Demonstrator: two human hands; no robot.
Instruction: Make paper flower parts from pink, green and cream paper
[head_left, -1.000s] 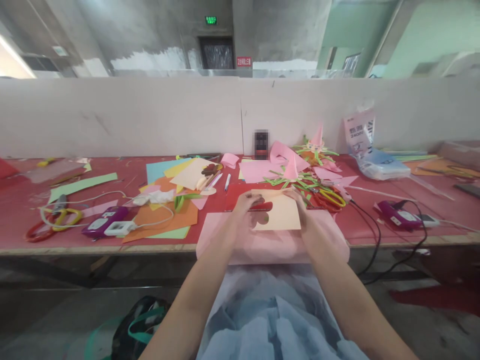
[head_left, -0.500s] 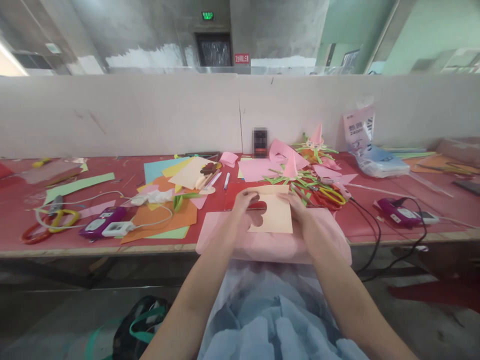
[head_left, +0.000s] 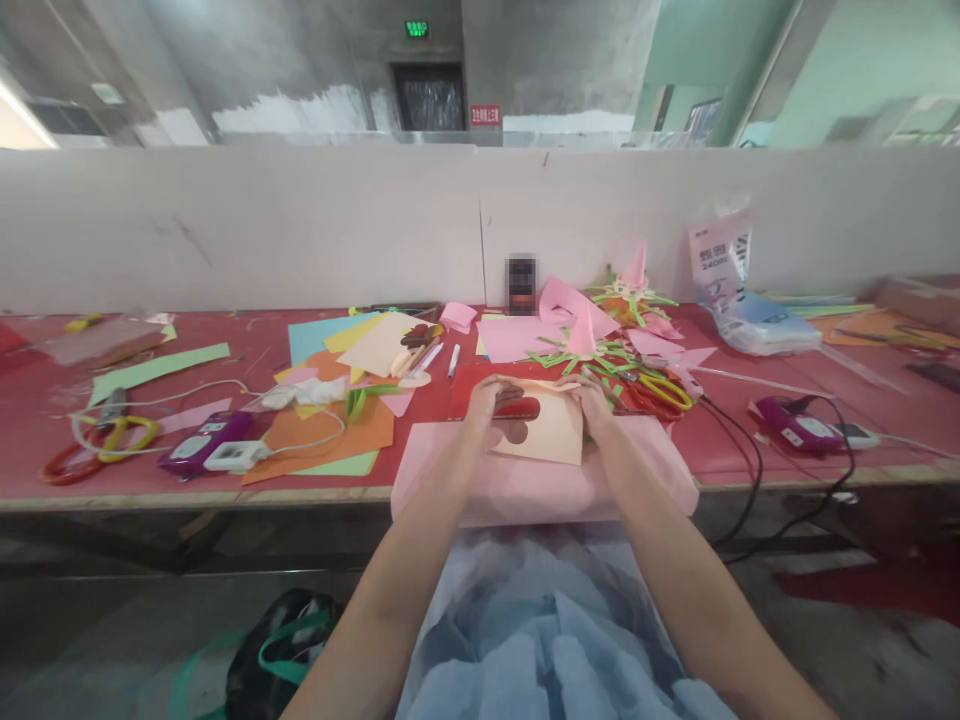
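Note:
Between my hands is a cream sheet of paper [head_left: 559,430] with a rounded cut-out at its left side, through which red and pink show. My left hand [head_left: 486,402] pinches its upper left, fingers bent over the far edge. At the upper right corner my right hand [head_left: 594,405] grips the same sheet. The far edge of the paper is curled up between the two hands. Under it lies a pink padded cloth [head_left: 442,470], and a red sheet [head_left: 472,380] is just behind.
Left are coloured paper scraps [head_left: 322,345], a purple device [head_left: 206,445] with a white cable, and scissors [head_left: 112,435]. Pink cone figures with green strips [head_left: 583,340] and yellow-handled scissors [head_left: 664,392] lie right of the hands. A plastic pack [head_left: 757,320] stands further right.
The far edge of the cream sheet is now curled over more towards me. Both hands have shifted only slightly and still hold it.

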